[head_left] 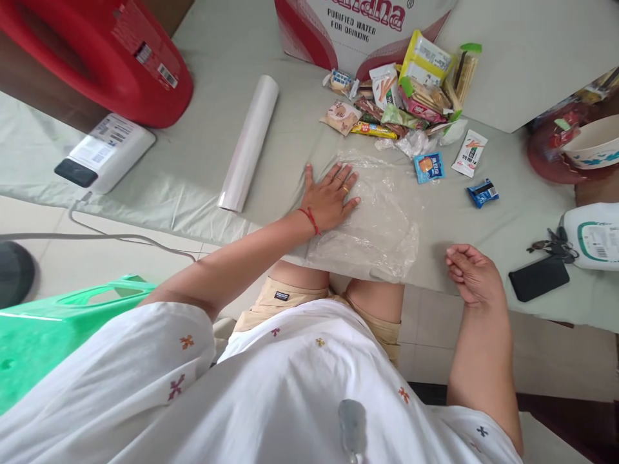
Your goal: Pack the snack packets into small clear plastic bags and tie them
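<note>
A crinkled sheet of clear plastic wrap [384, 216] lies spread on the cloth-covered table near its front edge. My left hand [329, 196], with a ring and a red string bracelet, rests flat over the wrap's left part, fingers stretched out. To the right of the sheet, my right hand [471, 270] is curled with thumb and fingers pressed together; whether anything is pinched there is hidden. A roll of plastic wrap [249, 145] lies left of my left hand. Nearest the sheet's right side are a small blue snack packet [429, 167], a white packet [470, 153] and a dark blue packet [482, 193].
Several wrapped snacks [382, 113] are heaped before a water carton [358, 32]. At left stand a red jug [140, 64] and a white device [106, 151] with a cable. A black phone [539, 279], keys [549, 246] and a white bottle [594, 235] are at right.
</note>
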